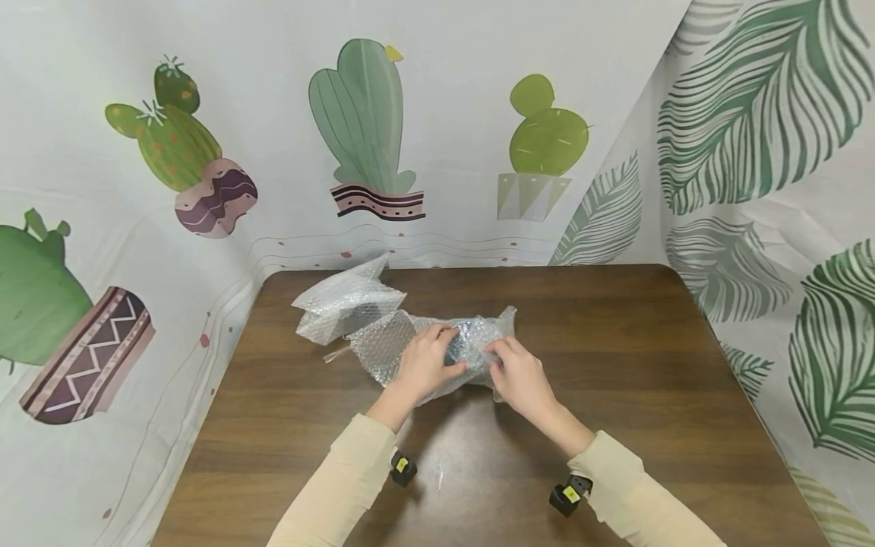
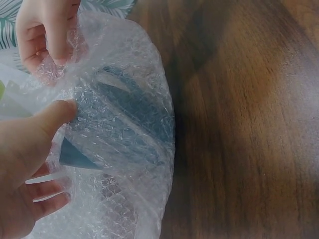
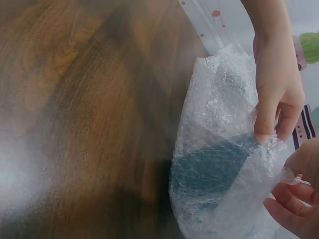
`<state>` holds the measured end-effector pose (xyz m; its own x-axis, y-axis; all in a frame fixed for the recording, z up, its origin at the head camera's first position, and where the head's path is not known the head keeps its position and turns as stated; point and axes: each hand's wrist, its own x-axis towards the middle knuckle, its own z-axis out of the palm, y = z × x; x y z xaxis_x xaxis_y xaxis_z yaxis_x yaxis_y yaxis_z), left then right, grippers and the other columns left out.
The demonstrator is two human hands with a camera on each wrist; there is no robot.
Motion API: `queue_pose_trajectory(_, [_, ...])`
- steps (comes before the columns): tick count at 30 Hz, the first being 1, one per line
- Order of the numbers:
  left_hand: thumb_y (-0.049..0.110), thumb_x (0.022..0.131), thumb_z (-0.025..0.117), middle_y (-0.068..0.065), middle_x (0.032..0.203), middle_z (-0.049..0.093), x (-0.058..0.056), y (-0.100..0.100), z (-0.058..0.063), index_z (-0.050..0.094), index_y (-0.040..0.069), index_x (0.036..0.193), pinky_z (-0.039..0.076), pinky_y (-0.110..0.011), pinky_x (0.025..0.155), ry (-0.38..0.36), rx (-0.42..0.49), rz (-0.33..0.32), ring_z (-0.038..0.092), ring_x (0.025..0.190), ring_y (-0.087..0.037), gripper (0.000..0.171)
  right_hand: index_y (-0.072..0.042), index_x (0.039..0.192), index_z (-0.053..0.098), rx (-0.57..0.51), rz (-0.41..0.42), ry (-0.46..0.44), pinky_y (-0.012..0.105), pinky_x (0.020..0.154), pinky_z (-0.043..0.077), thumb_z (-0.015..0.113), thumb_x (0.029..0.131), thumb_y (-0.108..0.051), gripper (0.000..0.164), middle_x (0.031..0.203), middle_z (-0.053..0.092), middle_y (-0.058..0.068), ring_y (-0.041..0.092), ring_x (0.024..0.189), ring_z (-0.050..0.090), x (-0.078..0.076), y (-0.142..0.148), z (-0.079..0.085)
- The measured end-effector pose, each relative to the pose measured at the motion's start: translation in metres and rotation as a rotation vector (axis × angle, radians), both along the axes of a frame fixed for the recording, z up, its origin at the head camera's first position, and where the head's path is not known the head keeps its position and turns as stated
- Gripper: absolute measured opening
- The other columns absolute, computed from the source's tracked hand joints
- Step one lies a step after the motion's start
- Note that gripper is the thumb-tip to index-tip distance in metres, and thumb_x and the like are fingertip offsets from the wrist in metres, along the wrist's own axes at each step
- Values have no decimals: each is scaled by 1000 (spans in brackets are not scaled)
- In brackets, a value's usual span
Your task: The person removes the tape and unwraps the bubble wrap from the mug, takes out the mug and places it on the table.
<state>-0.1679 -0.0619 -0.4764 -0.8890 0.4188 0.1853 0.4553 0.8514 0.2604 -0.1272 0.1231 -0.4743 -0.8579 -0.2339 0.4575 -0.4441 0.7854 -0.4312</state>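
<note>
A blue object, its kind blurred by the film, lies in clear bubble wrap (image 1: 386, 342) on the table. In the left wrist view, a bare strip of this blue object (image 2: 77, 155) shows at an opening in the wrap. My left hand (image 1: 424, 363) holds the wrapped object from its left side, with the thumb (image 2: 64, 110) on top near that opening. At the other side, my right hand (image 1: 525, 376) pinches a loose edge of the film between thumb and fingers. The right wrist view shows both hands close together over the bundle.
Behind and left of the bundle, a crumpled sheet of bubble wrap (image 1: 349, 300) stands up near the back edge of the brown wooden table (image 1: 601, 334). A cloth backdrop (image 1: 451, 137) printed with cacti and leaves hangs behind and at the sides.
</note>
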Motion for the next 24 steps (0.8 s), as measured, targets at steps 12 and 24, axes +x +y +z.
queue_pose_trajectory(12, [46,73,73,-6,128,53,-1,1,-1,56,11,125,46,-40,94,-6,14,17,52,116,-27,65,-7,92,64,-164,-104,-119,34,59,51,65,73,4,22,84,63,3,15,69,61,1,5,-6])
queue_pose_trajectory(24, [46,73,72,-5,128,52,0,0,0,55,12,125,46,-41,93,-25,23,20,51,117,-27,64,-7,89,63,-194,-148,-93,35,59,51,64,73,4,19,81,62,4,16,69,61,3,16,-7])
